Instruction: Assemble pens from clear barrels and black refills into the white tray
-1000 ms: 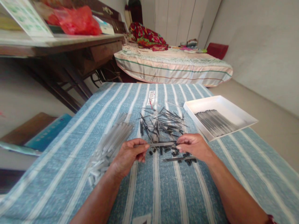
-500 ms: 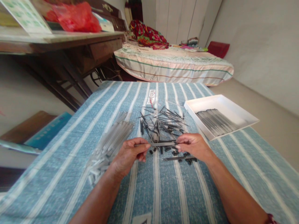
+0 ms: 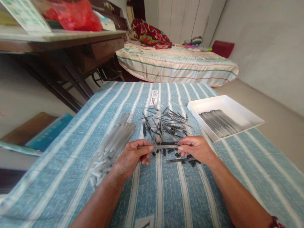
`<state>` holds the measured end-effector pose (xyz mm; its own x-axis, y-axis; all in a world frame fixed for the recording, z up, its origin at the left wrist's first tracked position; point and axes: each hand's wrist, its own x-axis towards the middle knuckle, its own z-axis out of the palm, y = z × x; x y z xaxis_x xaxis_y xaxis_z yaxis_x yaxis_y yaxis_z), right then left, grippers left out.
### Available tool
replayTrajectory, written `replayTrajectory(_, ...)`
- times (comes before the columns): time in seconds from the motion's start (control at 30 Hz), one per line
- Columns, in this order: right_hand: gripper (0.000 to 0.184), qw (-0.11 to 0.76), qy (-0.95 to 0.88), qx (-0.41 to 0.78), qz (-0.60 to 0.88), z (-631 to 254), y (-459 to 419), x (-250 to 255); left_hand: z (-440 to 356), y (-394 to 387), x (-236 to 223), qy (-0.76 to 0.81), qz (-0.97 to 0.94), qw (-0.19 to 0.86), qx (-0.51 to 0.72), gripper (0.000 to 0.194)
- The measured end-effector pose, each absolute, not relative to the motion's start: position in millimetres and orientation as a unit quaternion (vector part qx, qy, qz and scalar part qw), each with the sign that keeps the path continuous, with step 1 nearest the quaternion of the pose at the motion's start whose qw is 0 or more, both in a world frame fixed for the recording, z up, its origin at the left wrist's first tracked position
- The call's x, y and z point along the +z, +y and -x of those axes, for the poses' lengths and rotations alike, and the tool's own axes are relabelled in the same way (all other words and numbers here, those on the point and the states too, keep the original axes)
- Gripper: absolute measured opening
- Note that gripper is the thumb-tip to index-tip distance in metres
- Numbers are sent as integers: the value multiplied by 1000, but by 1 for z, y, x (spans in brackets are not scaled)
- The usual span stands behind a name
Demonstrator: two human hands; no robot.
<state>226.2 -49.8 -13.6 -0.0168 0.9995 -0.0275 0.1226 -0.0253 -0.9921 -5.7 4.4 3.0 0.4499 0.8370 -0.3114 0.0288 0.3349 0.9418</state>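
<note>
Between both hands a slim grey pen (image 3: 165, 147) is held level above the table. My left hand (image 3: 134, 156) pinches its left end between thumb and fingers. At the other end, my right hand (image 3: 197, 148) grips the pen's tip, and the fingers hide that part. Thin black pen refills (image 3: 172, 122) lie scattered just beyond the hands. Small black caps (image 3: 192, 163) and one dark pen (image 3: 177, 161) rest below my right hand. Beside my left hand is a pile of translucent grey pen barrels (image 3: 121, 136).
An open white box (image 3: 247, 120) with a row of grey pens (image 3: 219, 122) stands at the right. A blue striped cloth (image 3: 147, 190) covers the table. Behind are a bed (image 3: 178, 66) and, at left, a wooden desk (image 3: 71, 44) bearing a red plastic bag (image 3: 78, 15).
My right hand has shifted very slightly left along the pen. Otherwise both hands keep the same hold, and the things on the table stay where they were.
</note>
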Motion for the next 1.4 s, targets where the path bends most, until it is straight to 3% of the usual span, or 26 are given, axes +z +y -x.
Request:
replayTrajectory(0.37, 32, 426, -542, 443, 573, -221, -50, -12, 6, 2, 3, 423, -505, 690, 301, 16)
replayTrajectory(0.73, 43, 420, -498, 493, 577, -220, -49, -19, 6, 4, 2, 425, -502, 687, 311, 15)
replayTrajectory(0.97, 42, 414, -497, 504, 572, -220, -48, -20, 6, 4, 1, 425, -500, 686, 315, 17)
replayTrajectory(1.4, 31, 481, -515, 451, 548, -214, -49, -18, 3, 3, 6, 434, -451, 717, 308, 19)
